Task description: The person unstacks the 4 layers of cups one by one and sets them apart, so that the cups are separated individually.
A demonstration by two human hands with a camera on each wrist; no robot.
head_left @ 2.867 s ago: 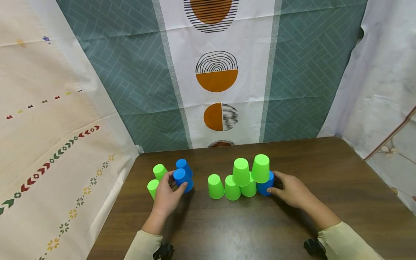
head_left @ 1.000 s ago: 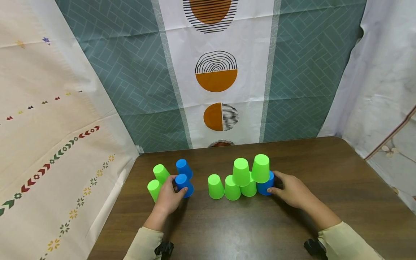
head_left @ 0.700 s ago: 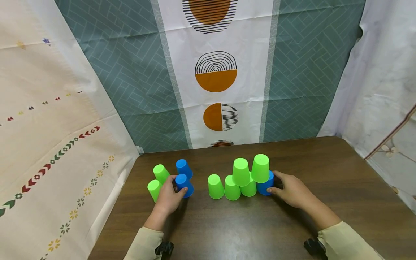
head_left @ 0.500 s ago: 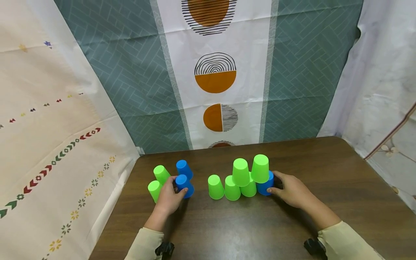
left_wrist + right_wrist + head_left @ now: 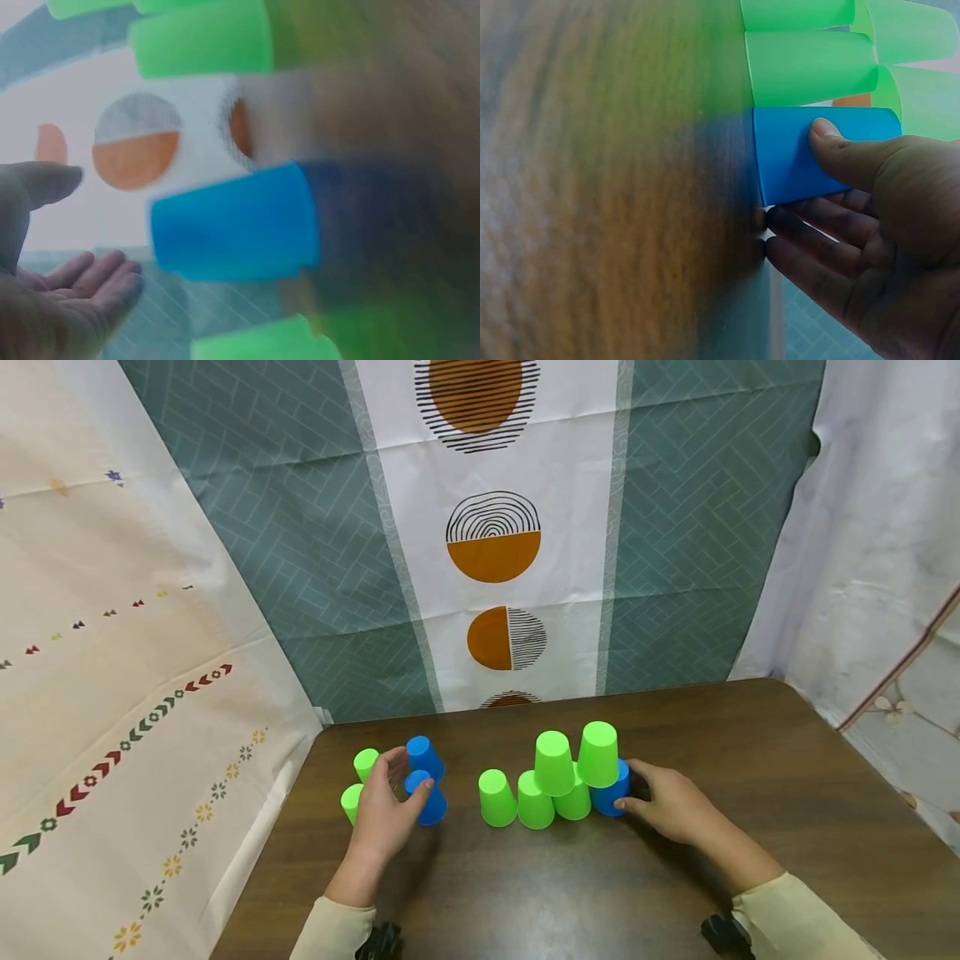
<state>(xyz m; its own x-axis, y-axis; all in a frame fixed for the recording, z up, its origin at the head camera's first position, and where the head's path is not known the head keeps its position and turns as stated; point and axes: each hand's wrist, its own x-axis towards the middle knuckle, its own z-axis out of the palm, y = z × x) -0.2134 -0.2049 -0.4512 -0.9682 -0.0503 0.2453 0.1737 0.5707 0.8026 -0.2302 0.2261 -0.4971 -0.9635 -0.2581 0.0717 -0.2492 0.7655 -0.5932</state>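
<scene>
My left hand [image 5: 381,818] is open beside an upside-down blue cup [image 5: 433,808] at the table's left; the left wrist view shows its thumb and fingers apart from that blue cup [image 5: 232,225]. Just behind it stands another blue cup [image 5: 424,758]. Two green cups [image 5: 365,763] are partly hidden behind my left hand. On the right, my right hand [image 5: 670,803] grips a blue cup [image 5: 611,793] that ends a row of upturned cups, thumb on its side [image 5: 795,161]. Three green cups [image 5: 497,799] make up the rest of that row, and two more [image 5: 553,763] are stacked on top.
The brown wooden table [image 5: 525,893] reaches back to a patterned cloth [image 5: 491,468]. A cream embroidered cloth [image 5: 127,693] hangs on the left and a white one [image 5: 885,568] on the right. A gap separates the left group of cups from the stack.
The left hand has set the front blue cup down on the table, let go and drawn up off it. The right hand stays on its cup. The head view has tilted slightly upward.
</scene>
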